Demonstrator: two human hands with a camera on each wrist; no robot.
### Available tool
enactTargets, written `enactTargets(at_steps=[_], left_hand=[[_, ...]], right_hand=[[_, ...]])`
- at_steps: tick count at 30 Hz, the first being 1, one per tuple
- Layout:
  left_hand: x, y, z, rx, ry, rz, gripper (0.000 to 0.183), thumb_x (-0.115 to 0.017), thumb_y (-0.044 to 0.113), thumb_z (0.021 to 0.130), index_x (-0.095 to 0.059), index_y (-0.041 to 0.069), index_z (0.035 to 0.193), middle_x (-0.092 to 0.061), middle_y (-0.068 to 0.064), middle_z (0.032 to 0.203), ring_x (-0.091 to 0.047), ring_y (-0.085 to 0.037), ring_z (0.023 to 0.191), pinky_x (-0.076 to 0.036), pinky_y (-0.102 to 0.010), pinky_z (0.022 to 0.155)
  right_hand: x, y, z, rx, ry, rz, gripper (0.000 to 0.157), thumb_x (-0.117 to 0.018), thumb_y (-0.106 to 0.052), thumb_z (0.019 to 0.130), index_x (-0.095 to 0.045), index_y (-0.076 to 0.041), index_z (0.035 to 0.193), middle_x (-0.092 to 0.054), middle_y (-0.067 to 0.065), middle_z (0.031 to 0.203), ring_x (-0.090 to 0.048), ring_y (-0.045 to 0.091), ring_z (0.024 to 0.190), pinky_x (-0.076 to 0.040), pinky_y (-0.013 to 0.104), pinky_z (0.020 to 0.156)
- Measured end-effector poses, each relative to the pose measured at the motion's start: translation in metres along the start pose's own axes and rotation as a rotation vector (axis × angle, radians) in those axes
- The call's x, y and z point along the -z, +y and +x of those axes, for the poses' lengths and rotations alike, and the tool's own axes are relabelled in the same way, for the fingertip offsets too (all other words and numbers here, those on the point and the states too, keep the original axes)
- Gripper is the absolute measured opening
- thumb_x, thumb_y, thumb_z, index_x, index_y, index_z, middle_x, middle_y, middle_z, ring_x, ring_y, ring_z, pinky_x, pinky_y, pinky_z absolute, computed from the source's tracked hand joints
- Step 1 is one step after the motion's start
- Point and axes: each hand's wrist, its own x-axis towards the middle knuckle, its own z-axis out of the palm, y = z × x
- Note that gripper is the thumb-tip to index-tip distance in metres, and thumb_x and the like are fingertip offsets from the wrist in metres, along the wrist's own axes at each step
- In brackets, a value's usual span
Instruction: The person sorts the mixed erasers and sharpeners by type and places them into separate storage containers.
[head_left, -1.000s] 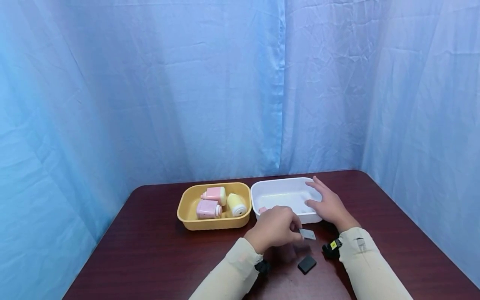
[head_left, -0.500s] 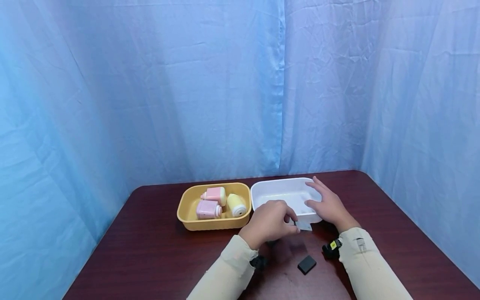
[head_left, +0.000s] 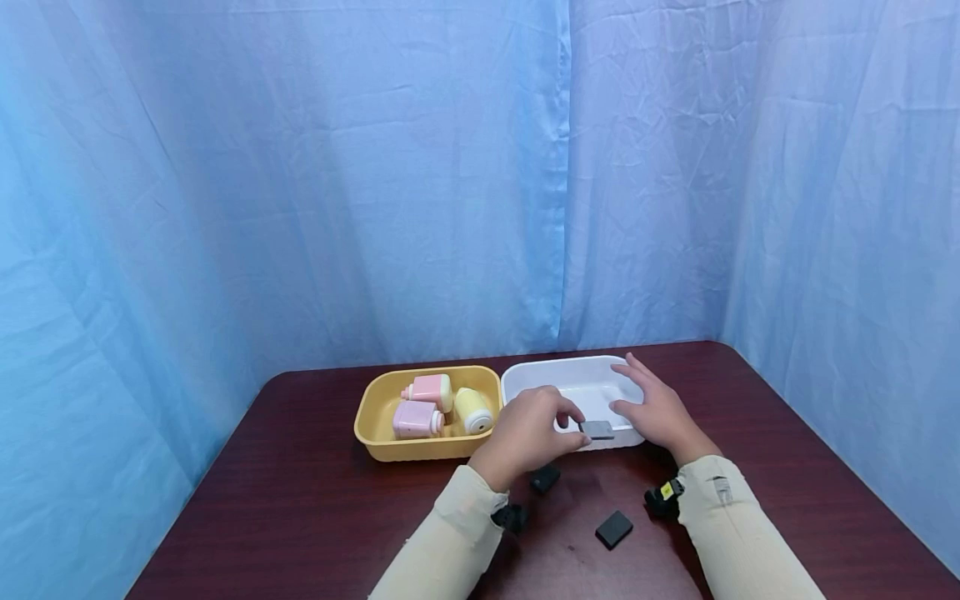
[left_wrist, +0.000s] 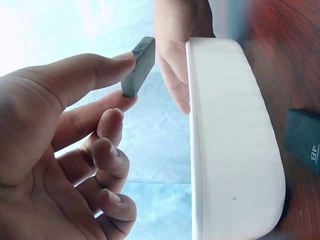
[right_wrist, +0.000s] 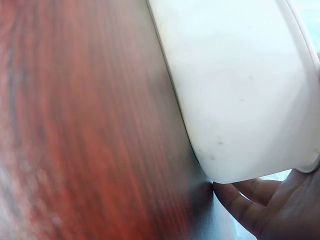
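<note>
My left hand [head_left: 528,433] pinches a small dark eraser [left_wrist: 139,67] between thumb and forefinger, the other fingers loosely curled. Glare makes the eraser look grey in the head view, where it is at the near rim of the white plastic basket [head_left: 540,363]. At the basket's right end, my right hand [head_left: 660,412] grips the rim, thumb over the near side. Its fingertips show at the basket's lower corner in the right wrist view. Two more black erasers lie on the table: one [head_left: 614,529] in front of the basket, another [left_wrist: 303,140] marked 4B near my left wrist.
A yellow basket [head_left: 427,450] stands left of the white one, holding a pink bottle [head_left: 429,389], a lilac bottle [head_left: 415,419] and a yellow bottle [head_left: 474,409]. Blue curtains [head_left: 450,183] hang behind the dark red wooden table [head_left: 315,500].
My left hand has risen with the eraser, away from me and slightly left, up to the white basket's near rim. A black eraser under it has come into view. The right hand stays put.
</note>
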Motion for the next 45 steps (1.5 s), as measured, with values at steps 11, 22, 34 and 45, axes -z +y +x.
enactTargets(at_steps=[11,22,34,45], left_hand=[[0.002,-0.008,0.002,0.039,0.077,-0.028,0.022,-0.084,0.041,0.086,-0.083,0.026,0.101,-0.063,0.01,0.081,-0.051,-0.003,0.069,-0.043,-0.019,0.06],[0.006,-0.014,0.001,0.101,0.133,-0.089,0.021,-0.084,0.038,0.087,-0.084,0.023,0.102,-0.064,0.009,0.084,-0.052,-0.005,0.071,-0.044,-0.019,0.06],[0.01,-0.023,0.0,0.15,0.175,-0.116,0.02,-0.085,0.036,0.086,-0.083,0.022,0.1,-0.064,0.006,0.085,-0.052,-0.007,0.071,-0.044,-0.021,0.06],[0.01,-0.033,0.001,0.192,0.206,-0.144,0.021,-0.084,0.036,0.087,-0.083,0.02,0.101,-0.064,0.004,0.085,-0.052,-0.009,0.073,-0.043,-0.022,0.061]], right_hand=[[0.0,-0.001,0.002,-0.014,0.001,0.014,0.065,-0.067,-0.022,0.097,-0.044,-0.013,0.157,-0.017,0.013,0.173,-0.024,0.047,0.154,-0.026,0.072,0.116],[-0.002,0.001,0.001,-0.012,0.002,0.014,0.065,-0.069,-0.022,0.096,-0.045,-0.014,0.157,-0.018,0.013,0.173,-0.024,0.047,0.154,-0.026,0.072,0.116],[-0.001,-0.001,0.0,-0.009,0.002,0.005,0.065,-0.069,-0.021,0.096,-0.046,-0.014,0.157,-0.019,0.013,0.173,-0.025,0.046,0.154,-0.026,0.071,0.116],[0.0,-0.001,-0.001,0.006,0.006,0.012,0.065,-0.069,-0.021,0.096,-0.046,-0.013,0.156,-0.02,0.014,0.173,-0.025,0.047,0.154,-0.027,0.071,0.116]])
